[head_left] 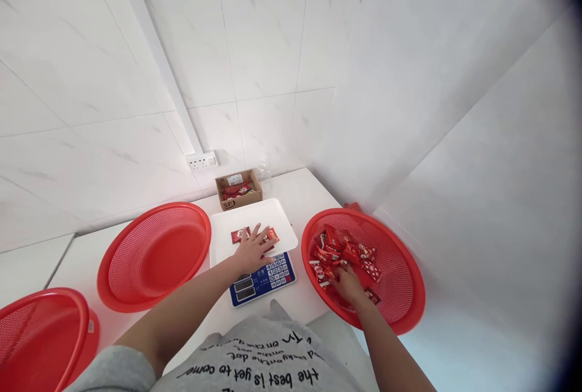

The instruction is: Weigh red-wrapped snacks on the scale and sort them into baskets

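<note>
My left hand (253, 251) is spread flat over the white tray (277, 213) of a digital scale, fingers apart. Small red packets (239, 235) lie on the tray beside and partly under it. Below the wrist shows the blue keypad (277, 272) of the scale. On the right, my right hand (349, 286) reaches down into a red plastic basket (404, 301). Its fingertips are among several red packets (350, 251), so whether they grip one is hidden. More packets with white patterns (371, 269) lie around that hand.
A second red basket (113, 259) stands left of the scale, and another red basket (84, 319) sits at the lower left. Behind the scale is a cardboard box (242, 200) with red packets inside. A socket (202, 160) is on the tiled wall at the back.
</note>
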